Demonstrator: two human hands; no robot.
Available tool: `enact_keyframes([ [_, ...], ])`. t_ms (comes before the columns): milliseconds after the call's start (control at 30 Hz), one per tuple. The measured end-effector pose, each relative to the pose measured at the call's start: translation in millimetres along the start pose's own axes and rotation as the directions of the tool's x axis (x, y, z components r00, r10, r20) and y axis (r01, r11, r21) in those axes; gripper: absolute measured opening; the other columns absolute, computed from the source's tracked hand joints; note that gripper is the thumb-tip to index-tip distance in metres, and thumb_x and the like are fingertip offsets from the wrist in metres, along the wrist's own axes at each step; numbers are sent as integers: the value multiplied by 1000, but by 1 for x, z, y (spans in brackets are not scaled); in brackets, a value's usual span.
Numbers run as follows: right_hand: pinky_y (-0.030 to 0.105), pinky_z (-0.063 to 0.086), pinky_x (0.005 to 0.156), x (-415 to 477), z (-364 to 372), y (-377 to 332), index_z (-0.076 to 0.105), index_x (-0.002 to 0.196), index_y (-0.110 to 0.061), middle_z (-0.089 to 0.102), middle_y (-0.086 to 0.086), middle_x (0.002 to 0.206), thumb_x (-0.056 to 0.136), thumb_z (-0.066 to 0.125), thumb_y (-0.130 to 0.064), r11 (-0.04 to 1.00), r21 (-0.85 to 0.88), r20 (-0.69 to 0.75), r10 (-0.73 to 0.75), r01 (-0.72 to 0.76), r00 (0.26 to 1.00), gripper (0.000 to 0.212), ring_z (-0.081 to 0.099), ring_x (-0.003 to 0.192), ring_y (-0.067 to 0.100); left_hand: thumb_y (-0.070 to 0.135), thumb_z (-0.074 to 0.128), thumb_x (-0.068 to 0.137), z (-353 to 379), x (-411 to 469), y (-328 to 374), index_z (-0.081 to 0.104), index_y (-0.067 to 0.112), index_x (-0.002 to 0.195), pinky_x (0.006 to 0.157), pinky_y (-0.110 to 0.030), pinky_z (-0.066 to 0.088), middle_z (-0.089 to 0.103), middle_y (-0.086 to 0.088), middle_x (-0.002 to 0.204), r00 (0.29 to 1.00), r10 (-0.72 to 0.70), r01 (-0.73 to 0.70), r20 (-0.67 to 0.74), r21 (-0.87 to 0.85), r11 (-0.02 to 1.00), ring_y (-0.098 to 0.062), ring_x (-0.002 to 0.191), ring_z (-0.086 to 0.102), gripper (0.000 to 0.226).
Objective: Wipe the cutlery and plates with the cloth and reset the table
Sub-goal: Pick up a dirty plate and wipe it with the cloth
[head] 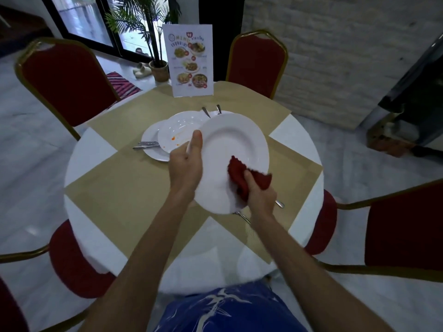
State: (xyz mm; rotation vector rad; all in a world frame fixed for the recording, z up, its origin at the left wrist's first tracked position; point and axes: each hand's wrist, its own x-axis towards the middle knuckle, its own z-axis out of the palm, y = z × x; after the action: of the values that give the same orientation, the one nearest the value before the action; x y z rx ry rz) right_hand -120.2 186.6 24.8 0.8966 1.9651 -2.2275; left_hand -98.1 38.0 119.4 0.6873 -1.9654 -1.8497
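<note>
My left hand (187, 164) grips the left rim of a white plate (233, 144), thumb on top, holding it tilted above the table. My right hand (260, 194) is closed on a red cloth (242, 174) pressed against the plate's lower right part. Behind it, a plate with orange sauce smears (178, 131) lies on another white plate (149, 142). Cutlery (146, 144) rests on that lower plate's left edge. Two utensil handles (212, 110) stick out behind the held plate. More cutlery (279, 203) shows under my right hand.
The round table has a white cloth (86, 149) with a tan square overlay (134, 188). A standing menu card (189, 59) is at the far edge. Several red chairs with gold frames (67, 77) ring the table. A potted plant (158, 68) stands on the floor beyond.
</note>
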Motion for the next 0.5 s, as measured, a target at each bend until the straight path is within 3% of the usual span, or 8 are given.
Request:
enact_keyframes([
  [67, 19, 46, 41, -14, 13, 28, 74, 104, -12, 76, 4, 92, 72, 88, -41, 931, 184, 53, 311, -316, 949, 45, 67, 67, 17, 52, 49, 99, 19, -12, -8, 74, 14, 101, 92, -36, 54, 75, 4, 99, 992, -50, 44, -116, -48, 998, -14, 99, 68, 46],
  [133, 18, 39, 38, -20, 17, 36, 74, 100, -11, 74, 7, 86, 74, 86, -41, 891, 162, 116, 409, -423, 905, 41, 60, 54, 16, 51, 47, 101, 29, -28, -16, 71, 20, 119, 101, -36, 51, 73, 8, 112, 980, -83, 61, -181, -123, 991, -10, 109, 65, 43],
  [167, 21, 41, 42, -18, 14, 34, 73, 97, -13, 73, 6, 85, 74, 86, -39, 905, 135, 111, 391, -404, 914, 37, 60, 56, 16, 49, 46, 102, 29, -32, -22, 69, 23, 123, 101, -35, 51, 72, 10, 114, 981, -93, 65, -169, -164, 984, -8, 110, 65, 41],
  [267, 33, 60, 71, -1, -7, 11, 74, 92, -15, 75, 3, 91, 76, 88, -24, 986, 81, 23, 145, -147, 989, 23, 70, 82, 20, 41, 55, 100, 12, -27, -41, 64, 29, 120, 98, -41, 55, 72, 8, 116, 990, -140, 140, 21, -272, 952, -12, 108, 68, 25],
  [367, 37, 61, 82, 17, -34, -24, 75, 93, -18, 77, -3, 89, 76, 88, -23, 959, -177, 155, -196, 222, 968, 21, 73, 88, 19, 46, 66, 88, -21, 4, -47, 66, 22, 122, 96, -50, 54, 72, -2, 120, 935, -226, 306, 275, -298, 904, -27, 110, 68, 42],
  [433, 32, 58, 80, 27, -47, -53, 73, 97, -21, 75, -6, 94, 76, 88, -31, 781, -430, 341, -324, 453, 883, 28, 71, 88, 13, 49, 60, 91, -38, 24, -37, 68, 22, 116, 78, -38, 51, 70, -4, 111, 895, -215, 310, 390, -201, 929, -29, 98, 64, 37],
  [500, 27, 46, 74, 27, -52, -82, 65, 88, -35, 69, -11, 91, 78, 85, -35, 475, -573, 581, -339, 668, 740, 22, 64, 85, 11, 55, 60, 89, -40, 34, -23, 70, 27, 107, 64, -31, 42, 64, -3, 92, 845, -238, 258, 479, 24, 966, -25, 83, 53, 35],
])
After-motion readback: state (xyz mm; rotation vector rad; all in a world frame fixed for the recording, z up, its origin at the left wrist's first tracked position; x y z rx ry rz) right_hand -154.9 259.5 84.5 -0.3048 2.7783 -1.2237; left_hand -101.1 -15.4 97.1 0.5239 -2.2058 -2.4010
